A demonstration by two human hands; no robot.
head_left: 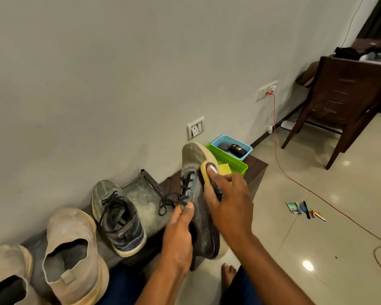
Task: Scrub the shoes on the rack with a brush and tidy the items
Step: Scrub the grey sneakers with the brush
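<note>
My left hand (pixel 180 227) grips a grey laced sneaker (pixel 194 172) by its opening and holds it tilted, toe up, above the dark low rack (pixel 257 170). My right hand (pixel 227 201) holds a yellow brush (pixel 208 172) against the sneaker's side near the toe. The matching grey sneaker (pixel 117 216) lies on the rack to the left. Further left stand two beige slip-on shoes (pixel 73 249), the second (pixel 7 271) partly cut off by the frame's edge.
A green basket (pixel 231 161) with a yellow sponge and a blue basket (pixel 231 146) with dark items sit at the rack's far end. An orange cable (pixel 295 179) runs across the tiled floor. Pens and small items (pixel 304 210) lie on the floor. A wooden chair (pixel 339 106) stands beyond.
</note>
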